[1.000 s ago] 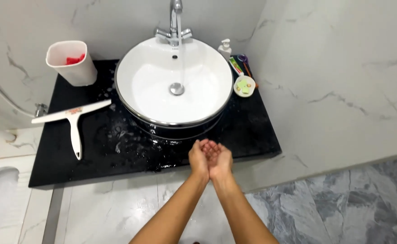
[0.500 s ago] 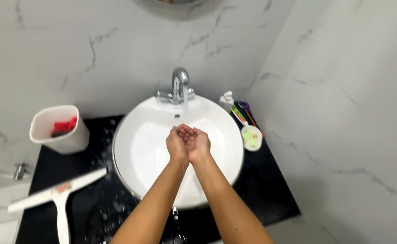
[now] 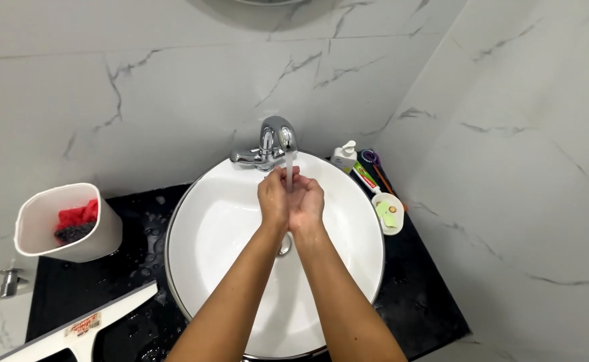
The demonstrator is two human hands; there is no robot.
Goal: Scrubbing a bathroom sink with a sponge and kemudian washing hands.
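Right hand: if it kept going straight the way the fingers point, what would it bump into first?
The right hand is pressed against the left hand under the running water, fingers pointing toward the wall. Going straight on, it would probably meet the chrome faucet first, though depth is hard to judge from above.

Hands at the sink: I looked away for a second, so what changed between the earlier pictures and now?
Both hands moved from the counter's front edge up over the basin; left hand and right hand are now pressed together under the running tap. Nothing was picked up or let go. The white cup, squeegee and soap dish stayed put.
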